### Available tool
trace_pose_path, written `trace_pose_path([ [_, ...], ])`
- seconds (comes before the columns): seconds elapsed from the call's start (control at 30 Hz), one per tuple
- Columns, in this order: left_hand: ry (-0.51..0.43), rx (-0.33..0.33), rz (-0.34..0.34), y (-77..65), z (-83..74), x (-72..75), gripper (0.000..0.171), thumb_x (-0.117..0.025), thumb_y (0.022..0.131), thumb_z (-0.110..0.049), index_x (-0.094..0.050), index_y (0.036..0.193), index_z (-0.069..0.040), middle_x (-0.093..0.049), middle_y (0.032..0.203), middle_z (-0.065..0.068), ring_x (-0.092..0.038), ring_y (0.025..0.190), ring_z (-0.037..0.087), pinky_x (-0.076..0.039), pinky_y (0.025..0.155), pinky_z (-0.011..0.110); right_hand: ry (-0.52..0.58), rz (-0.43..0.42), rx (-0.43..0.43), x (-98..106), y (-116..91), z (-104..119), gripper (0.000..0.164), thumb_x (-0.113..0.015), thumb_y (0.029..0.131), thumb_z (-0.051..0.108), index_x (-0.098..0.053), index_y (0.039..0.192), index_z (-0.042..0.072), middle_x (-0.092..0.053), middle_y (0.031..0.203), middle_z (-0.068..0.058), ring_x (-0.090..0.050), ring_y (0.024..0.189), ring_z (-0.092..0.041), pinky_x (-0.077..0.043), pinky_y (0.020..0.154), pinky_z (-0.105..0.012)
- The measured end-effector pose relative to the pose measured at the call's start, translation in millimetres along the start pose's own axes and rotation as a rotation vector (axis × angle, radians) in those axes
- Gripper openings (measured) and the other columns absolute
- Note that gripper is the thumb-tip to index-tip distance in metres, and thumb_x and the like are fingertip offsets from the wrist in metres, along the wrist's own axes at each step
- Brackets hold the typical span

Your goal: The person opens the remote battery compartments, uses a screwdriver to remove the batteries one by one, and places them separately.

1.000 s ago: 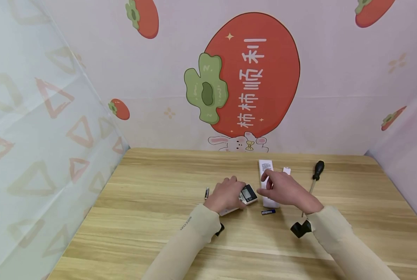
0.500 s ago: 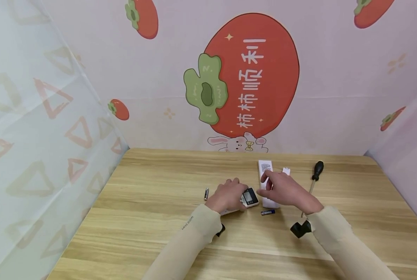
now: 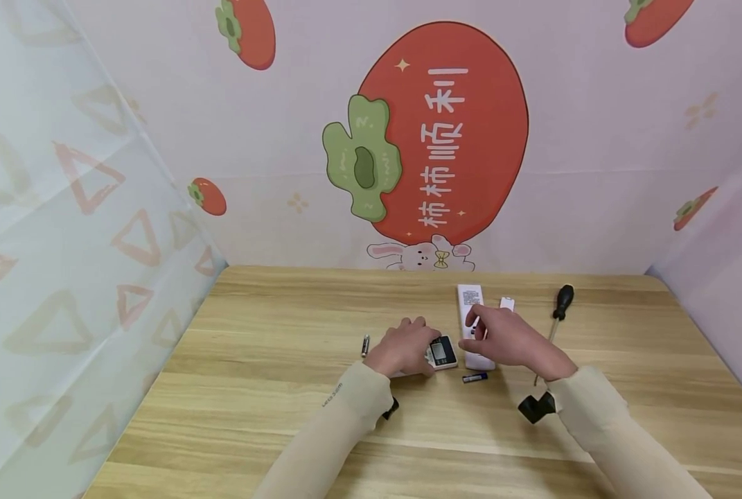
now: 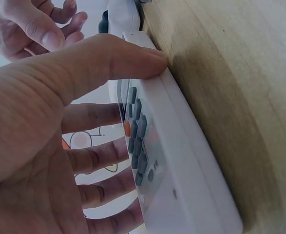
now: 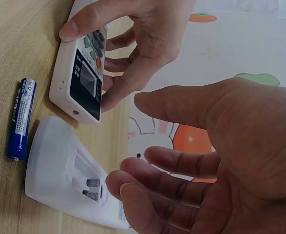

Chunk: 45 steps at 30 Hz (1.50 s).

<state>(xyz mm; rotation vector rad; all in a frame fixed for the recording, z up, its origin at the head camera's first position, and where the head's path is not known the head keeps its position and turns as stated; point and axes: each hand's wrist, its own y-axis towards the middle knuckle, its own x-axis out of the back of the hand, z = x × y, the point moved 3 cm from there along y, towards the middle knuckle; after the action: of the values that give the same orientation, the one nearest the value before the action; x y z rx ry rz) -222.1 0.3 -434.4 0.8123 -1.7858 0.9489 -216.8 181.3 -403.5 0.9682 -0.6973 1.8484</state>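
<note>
Under the left hand (image 3: pixel 406 348): a white plastic remote with a dark-framed display, grey buttons and one orange button (image 3: pixel 443 352). Thumb clamps one long edge, fingers the opposite edge; keypad faces up, display end projects to the right of the hand. Contact between its underside and the wood: cannot tell.

Right hand (image 3: pixel 510 337): thumb and fingers apart, fingers loosely bent, hovering over a second white plastic remote, back up, battery compartment uncovered (image 5: pixel 67 170). This remote lies on the light wood-grain table (image 3: pixel 271 312), between the hands and partly beneath the right.

Blue-and-white cylindrical battery (image 5: pixel 22 119): on the table, just beside that remote's near end, between the hands. Black-and-silver cylindrical battery (image 3: pixel 365 346): just left of the left hand. Small flat white plastic piece (image 3: pixel 507 303): just beyond the right hand, partly hidden. Black-handled screwdriver with thin metal shaft (image 3: pixel 564 302): right of the right hand, handle farther away, shaft running back toward the wrist.
</note>
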Motion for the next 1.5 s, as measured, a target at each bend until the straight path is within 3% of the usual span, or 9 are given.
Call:
trace_pose_path([
  [0.4, 0.047, -0.028, -0.01, 4.0, 2.0, -1.0, 0.064, -0.089, 0.079, -0.031, -0.066, 0.137, -0.02, -0.059, 0.124, 0.003, -0.051, 0.107, 0.021, -0.048, 0.09, 0.041, -0.003, 0.009, -0.003, -3, 0, -1, 0.035, -0.081, 0.087, 0.024, -0.061, 0.104, 0.001, -0.056, 0.074, 0.001, -0.051, 0.063, -0.014, -0.044, 0.058, -0.031],
  [0.63, 0.017, -0.014, -0.007, -2.3, 7.7, 5.2, 0.073, -0.089, 0.078, -0.034, -0.059, 0.143, -0.02, -0.057, 0.134, 0.005, -0.049, 0.12, 0.025, -0.042, 0.105, 0.047, -0.004, 0.019, 0.013, -5, 0, 4, 0.035, -0.082, 0.086, 0.023, -0.062, 0.104, 0.002, -0.055, 0.075, 0.0, -0.051, 0.064, -0.014, -0.043, 0.058, -0.031],
  [0.8, -0.024, -0.014, -0.029, -12.4, 19.8, 18.0, 0.073, -0.085, 0.081, -0.04, -0.057, 0.145, -0.018, -0.056, 0.135, 0.007, -0.05, 0.123, 0.028, -0.041, 0.105, 0.049, -0.012, 0.013, 0.031, -7, 2, 7, 0.036, -0.084, 0.084, 0.022, -0.062, 0.105, 0.003, -0.056, 0.077, 0.0, -0.051, 0.067, -0.014, -0.044, 0.06, -0.032],
  [1.03, -0.072, 0.018, -0.077, -23.0, 42.4, 34.0, 0.056, -0.071, 0.096, -0.034, -0.057, 0.145, -0.012, -0.056, 0.142, 0.012, -0.05, 0.131, 0.035, -0.041, 0.107, 0.052, -0.035, 0.012, 0.053, -15, 7, 12, 0.042, -0.088, 0.08, 0.024, -0.064, 0.107, 0.005, -0.059, 0.086, -0.002, -0.052, 0.076, -0.016, -0.045, 0.068, -0.033],
  [1.3, -0.11, 0.081, -0.146, -33.1, 67.9, 38.9, 0.043, -0.063, 0.1, -0.018, -0.059, 0.142, -0.008, -0.057, 0.138, 0.015, -0.052, 0.128, 0.036, -0.043, 0.104, 0.053, -0.16, -0.024, 0.137, -21, 10, 23, 0.051, -0.092, 0.074, 0.031, -0.066, 0.109, 0.005, -0.061, 0.099, -0.006, -0.052, 0.09, -0.021, -0.047, 0.08, -0.041],
  [1.5, -0.119, 0.092, -0.164, -38.3, 78.9, 38.5, 0.04, -0.06, 0.101, -0.015, -0.06, 0.141, -0.008, -0.059, 0.134, 0.015, -0.054, 0.125, 0.036, -0.046, 0.101, 0.053, -0.178, 0.02, 0.132, -30, 14, 28, 0.064, -0.093, 0.073, 0.032, -0.064, 0.123, 0.005, -0.061, 0.114, -0.01, -0.051, 0.102, -0.026, -0.048, 0.089, -0.044],
])
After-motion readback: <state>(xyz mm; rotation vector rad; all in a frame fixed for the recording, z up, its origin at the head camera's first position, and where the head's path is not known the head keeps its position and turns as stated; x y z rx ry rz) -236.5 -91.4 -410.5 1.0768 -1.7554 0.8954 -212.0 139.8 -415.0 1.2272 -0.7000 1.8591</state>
